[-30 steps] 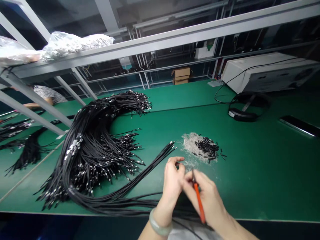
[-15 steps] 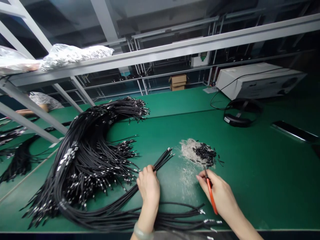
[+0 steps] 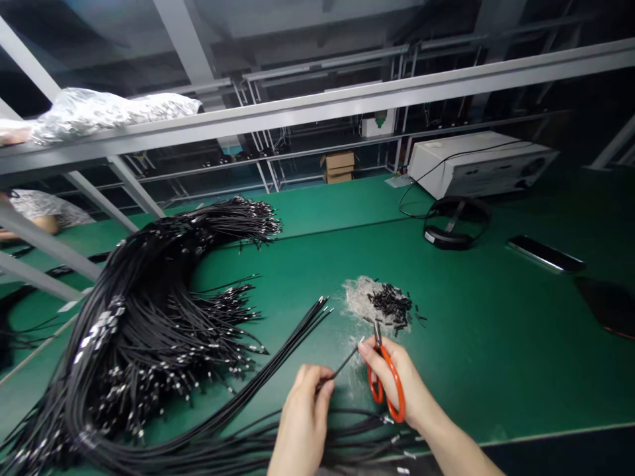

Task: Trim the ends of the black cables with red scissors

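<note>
A single black cable (image 3: 346, 361) runs between my two hands, its pale tip pointing up and right. My left hand (image 3: 306, 410) pinches it between thumb and fingers. My right hand (image 3: 399, 380) pinches the cable near its tip and also holds orange-handled scissors (image 3: 398, 396), their blades pointing up. Just beyond lies a heap of short black pieces (image 3: 391, 303) on pale fibres (image 3: 358, 297). Loose black cables (image 3: 278, 354) with light tips lie left of the heap. A large bundle of black cables (image 3: 149, 291) curves over the left side.
More cables (image 3: 357, 430) lie along the front edge. On the green table (image 3: 496, 350) at right are a black headband-like device (image 3: 449, 237), a phone (image 3: 546, 254), a dark flat object (image 3: 608, 304) and a white box (image 3: 476, 165). A metal rail (image 3: 297, 109) crosses above; a person's arm (image 3: 44, 225) shows at far left.
My left hand has let go of the group of cables and moved lower, now pinching one cable. My right hand has moved to that cable's tip, and the scissors have turned. The view has shifted right.
</note>
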The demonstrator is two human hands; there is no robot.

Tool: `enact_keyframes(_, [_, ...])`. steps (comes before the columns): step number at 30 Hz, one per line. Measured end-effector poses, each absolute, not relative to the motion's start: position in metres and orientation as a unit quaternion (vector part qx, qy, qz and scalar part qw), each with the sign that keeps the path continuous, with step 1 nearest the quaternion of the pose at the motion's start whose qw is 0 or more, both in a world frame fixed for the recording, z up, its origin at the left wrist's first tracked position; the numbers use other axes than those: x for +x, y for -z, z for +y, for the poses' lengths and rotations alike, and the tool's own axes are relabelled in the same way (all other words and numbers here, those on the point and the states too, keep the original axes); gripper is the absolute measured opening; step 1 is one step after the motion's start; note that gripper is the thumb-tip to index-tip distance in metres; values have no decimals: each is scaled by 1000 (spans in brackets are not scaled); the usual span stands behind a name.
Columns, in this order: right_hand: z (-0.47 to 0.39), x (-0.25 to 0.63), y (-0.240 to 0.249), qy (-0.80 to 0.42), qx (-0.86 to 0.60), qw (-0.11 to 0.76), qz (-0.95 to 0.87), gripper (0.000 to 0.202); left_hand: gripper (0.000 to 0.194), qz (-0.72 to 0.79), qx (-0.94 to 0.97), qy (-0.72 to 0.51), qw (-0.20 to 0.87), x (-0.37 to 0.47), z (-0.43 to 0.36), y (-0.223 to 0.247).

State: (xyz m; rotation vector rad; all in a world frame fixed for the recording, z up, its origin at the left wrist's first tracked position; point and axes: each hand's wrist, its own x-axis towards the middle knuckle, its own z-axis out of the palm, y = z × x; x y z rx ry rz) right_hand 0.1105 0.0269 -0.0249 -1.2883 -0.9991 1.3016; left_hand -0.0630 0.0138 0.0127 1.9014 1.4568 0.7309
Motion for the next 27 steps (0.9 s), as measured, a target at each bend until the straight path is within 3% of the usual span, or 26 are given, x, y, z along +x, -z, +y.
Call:
enact_keyframes(4, [22,111,16,-553,-503,510,-425,35,25,543,690,-311,363,-36,14,-14])
enact_keyframes(9, [19,117,14,-518,-521,507,-451,34,27,539,693,-324,352,-26,15,-11])
enact_keyframes(16, [17,110,20,-380,-613,454,-524,33,27,572,734,-325,169,-7,7,7])
enact_keyframes(19, [18,105,25,-236,-650,417,-590,30,28,586,735,-318,124,-2,5,12])
enact_keyframes(23, [21,112,28,-22,-591,351,-726,30,28,599,715,-315,176,-6,8,11])
enact_keyframes(27, [23,131,27,-15,-481,339,-808,26,30,610,625,-338,350,-13,15,6])
